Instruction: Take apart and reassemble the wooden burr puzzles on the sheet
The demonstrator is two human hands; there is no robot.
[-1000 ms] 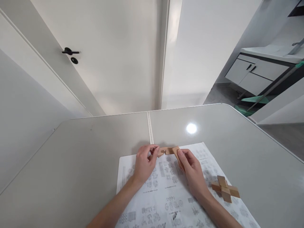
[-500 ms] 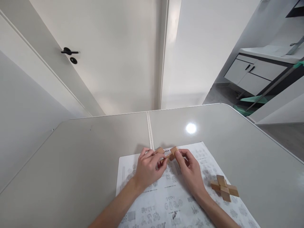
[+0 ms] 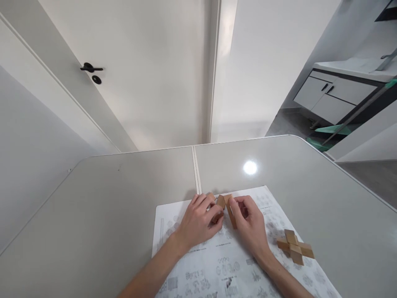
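My left hand [image 3: 200, 219] is closed around some small wooden puzzle pieces [image 3: 221, 201], partly covered by its fingers. Opposite it, my right hand [image 3: 249, 219] pinches a notched wooden puzzle piece [image 3: 231, 216] between thumb and fingers, its long part slanting down toward me. The pieces in the two hands are very close; whether they touch, I cannot tell. Both hands are over a printed instruction sheet [image 3: 228, 248]. On the sheet's right edge lies a cross-shaped wooden puzzle [image 3: 294, 247] of interlocked pieces.
A grey table [image 3: 102, 215] with a pale seam [image 3: 196, 169] carries the sheet. Past its far edge stands a white door [image 3: 155, 74] with a black handle [image 3: 91, 68]. A white cabinet [image 3: 335, 93] with a sink top and green items are at the right back.
The piece in my right hand has turned, so its long part now points down toward me. My left hand has shifted slightly right, and its pieces have turned too.
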